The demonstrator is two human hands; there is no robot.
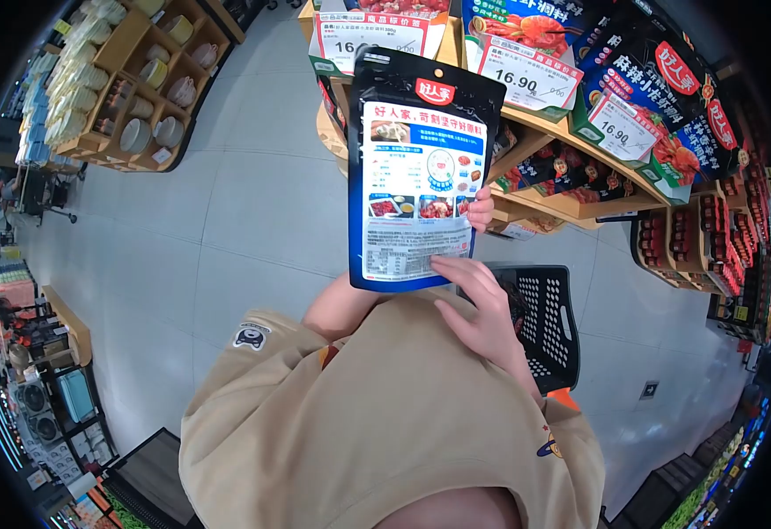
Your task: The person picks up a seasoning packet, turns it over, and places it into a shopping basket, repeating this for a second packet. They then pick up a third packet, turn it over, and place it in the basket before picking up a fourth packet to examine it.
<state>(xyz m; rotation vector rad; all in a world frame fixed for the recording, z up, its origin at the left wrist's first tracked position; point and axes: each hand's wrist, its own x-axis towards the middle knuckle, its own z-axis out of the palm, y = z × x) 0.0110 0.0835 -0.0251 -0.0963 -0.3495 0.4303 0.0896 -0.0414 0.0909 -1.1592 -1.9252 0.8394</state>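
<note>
- Flat black-and-blue plastic pouch (425, 167) with a white printed panel: towards twelve o'clock, held up.
- Left hand (481, 210): passes behind the pouch, fingers grasping its three o'clock edge.
- Right hand (484, 313): fingers released, slightly bent, over the pouch's five o'clock corner.
- Black perforated plastic basket (558, 331): four o'clock.
- Pale wooden shelf (579, 152) with price cards: two o'clock.

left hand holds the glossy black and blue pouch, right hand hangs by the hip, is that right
No: the right hand is raised, its fingers at the lower front of the glossy black and blue pouch, as the head view shows; the left hand does hold it.
</note>
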